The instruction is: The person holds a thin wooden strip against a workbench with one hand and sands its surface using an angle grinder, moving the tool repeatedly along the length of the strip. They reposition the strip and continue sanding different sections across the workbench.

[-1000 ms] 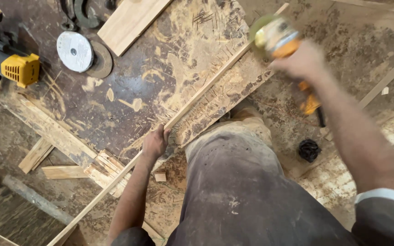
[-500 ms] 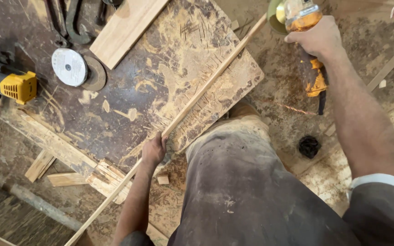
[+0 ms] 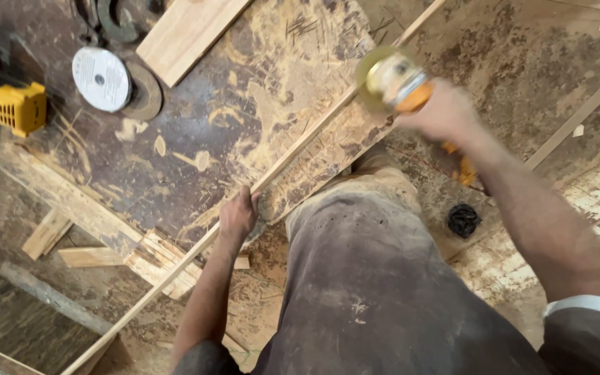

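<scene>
The left hand (image 3: 237, 217) was clenched round a long thin pale wooden strip (image 3: 300, 149), which lay slantwise along the near edge of the worn, sawdust-strewn brown board worktop (image 3: 244, 118). The right hand (image 3: 446, 114) gripped a blurred yellow-and-orange handheld power tool (image 3: 397, 82) — its head right at the strip, near the board's corner. Beyond the edge, dusty floor (image 3: 543, 62) lay open — a white round disc (image 3: 101, 78) sat well apart.
</scene>
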